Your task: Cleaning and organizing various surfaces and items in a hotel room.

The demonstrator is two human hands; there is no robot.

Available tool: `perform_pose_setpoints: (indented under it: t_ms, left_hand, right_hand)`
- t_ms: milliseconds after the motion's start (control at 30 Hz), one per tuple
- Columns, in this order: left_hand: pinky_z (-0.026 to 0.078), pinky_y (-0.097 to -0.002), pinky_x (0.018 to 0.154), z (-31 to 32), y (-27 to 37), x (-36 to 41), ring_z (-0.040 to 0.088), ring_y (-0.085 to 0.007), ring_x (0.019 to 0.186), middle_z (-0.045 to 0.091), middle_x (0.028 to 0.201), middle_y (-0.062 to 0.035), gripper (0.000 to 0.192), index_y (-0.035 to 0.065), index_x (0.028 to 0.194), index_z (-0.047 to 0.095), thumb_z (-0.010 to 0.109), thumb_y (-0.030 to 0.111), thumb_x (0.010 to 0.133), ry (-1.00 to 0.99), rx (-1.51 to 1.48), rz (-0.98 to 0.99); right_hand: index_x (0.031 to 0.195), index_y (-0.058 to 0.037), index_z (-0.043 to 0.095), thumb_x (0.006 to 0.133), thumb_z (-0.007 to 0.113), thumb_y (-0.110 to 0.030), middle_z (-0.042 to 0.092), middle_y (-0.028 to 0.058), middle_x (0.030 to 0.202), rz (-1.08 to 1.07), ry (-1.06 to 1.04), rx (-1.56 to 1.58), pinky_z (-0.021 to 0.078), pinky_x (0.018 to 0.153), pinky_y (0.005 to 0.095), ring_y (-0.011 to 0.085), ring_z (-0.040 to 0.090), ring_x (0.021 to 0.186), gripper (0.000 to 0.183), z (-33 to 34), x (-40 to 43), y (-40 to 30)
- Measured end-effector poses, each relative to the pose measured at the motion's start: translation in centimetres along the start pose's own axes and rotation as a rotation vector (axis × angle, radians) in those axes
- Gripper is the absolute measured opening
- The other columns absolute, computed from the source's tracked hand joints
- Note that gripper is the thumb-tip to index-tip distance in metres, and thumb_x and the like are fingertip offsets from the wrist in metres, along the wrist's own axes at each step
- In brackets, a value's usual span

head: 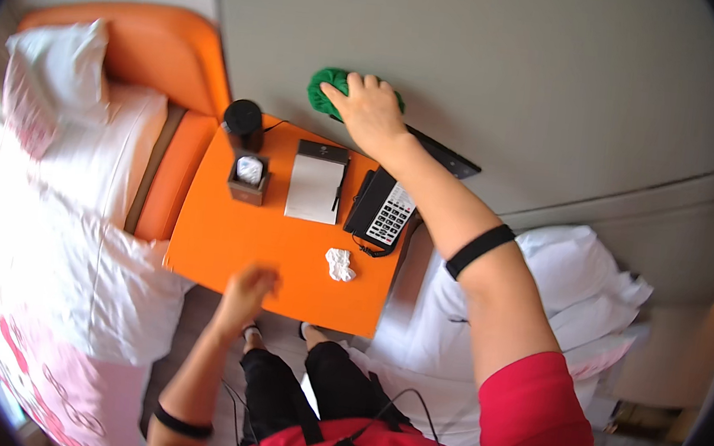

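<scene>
Against the grey wall, my right hand (372, 108) presses a bunched green cloth (328, 92), with the fingers spread over it. Just below the cloth, a black panel (439, 153) runs along the wall, partly covered by my wrist and forearm. My left hand (250, 290) is blurred and hovers over the front edge of the orange tabletop (264, 239). Its fingers look loosely curled, and nothing shows in them. A crumpled white tissue (340, 265) lies on the tabletop to the right of that hand.
A black desk telephone (387, 216), a notepad (315, 186) with a pen (337, 198), a tissue box (249, 179) and a black cylinder (243, 118) stand on the tabletop. A bed (109, 282) with an orange headboard is left; white bedding (451, 324) lies right. Cables hang at my waist.
</scene>
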State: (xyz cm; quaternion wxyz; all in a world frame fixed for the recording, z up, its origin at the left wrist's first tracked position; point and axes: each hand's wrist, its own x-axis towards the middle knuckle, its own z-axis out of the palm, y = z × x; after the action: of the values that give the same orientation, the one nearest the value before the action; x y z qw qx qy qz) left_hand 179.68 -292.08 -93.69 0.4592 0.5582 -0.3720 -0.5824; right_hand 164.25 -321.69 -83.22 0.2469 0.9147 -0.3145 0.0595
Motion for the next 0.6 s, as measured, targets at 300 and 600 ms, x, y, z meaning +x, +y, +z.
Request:
perform_pose_setpoints:
  t_ms: [300,600]
  left_hand:
    - [0.046,-0.0246,0.061,-3.4,-8.4,-6.5,0.062,-0.0134,0.072,0.065,0.081,-0.0069,0.017,-0.0028,0.095,0.061,0.049,0.003,0.085,-0.048,0.103,-0.719]
    - [0.047,-0.0262,0.069,2.4,-2.8,13.7,0.060,-0.0124,0.074,0.064,0.080,-0.0075,0.015,-0.0045,0.092,0.061,0.051,0.006,0.089,-0.132,0.366,-0.029]
  right_hand:
    - [0.118,-0.0252,0.059,0.071,0.063,-0.003,0.054,0.0090,0.102,0.686,-0.172,0.172,0.0513,0.072,0.0410,0.0296,0.061,0.086,0.052,3.2,-24.1,11.5]
    - [0.111,-0.0168,0.065,0.065,0.059,0.008,0.060,0.0077,0.101,0.487,0.003,0.592,0.0468,0.081,0.0371,0.0275,0.057,0.090,0.052,3.5,-22.6,6.7]
